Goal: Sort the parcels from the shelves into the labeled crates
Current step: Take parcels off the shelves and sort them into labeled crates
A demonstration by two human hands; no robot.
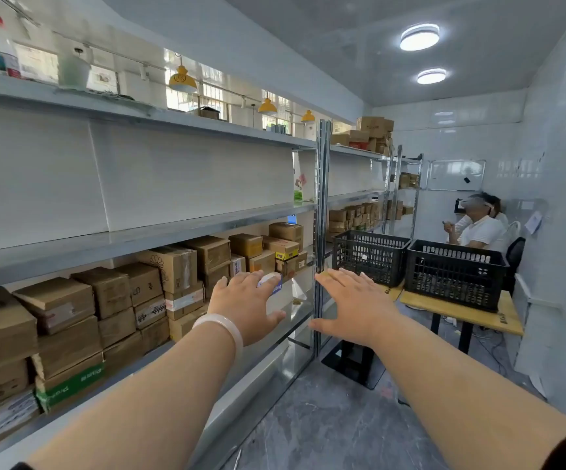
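Forearms: both stretched ahead of me, a pale bangle [222, 325] on the left wrist.
Left hand [246, 308]: wide, fingers straight and spread, thumb low; holds nothing. Contact with the parcel I cannot tell.
Right hand [353, 305]: wide too, palm down, empty, in front of the steel upright [320, 232].
White parcel [280, 298]: on the lower shelf [295, 322], at the right end of the row of cardboard boxes [173, 269], just beyond my left fingertips.
Key relation: the parcel lies straight ahead of the left hand and left of the right hand, so the left is nearer. I judge it takes the first hold.
Axis: seems to stand taller than wide, blue-printed corner facing me; the hand hides too much to be sure.
Crates: black crate [369, 256] and second crate [454, 273] on the table [451, 310], right of the shelf, well apart from the parcel.
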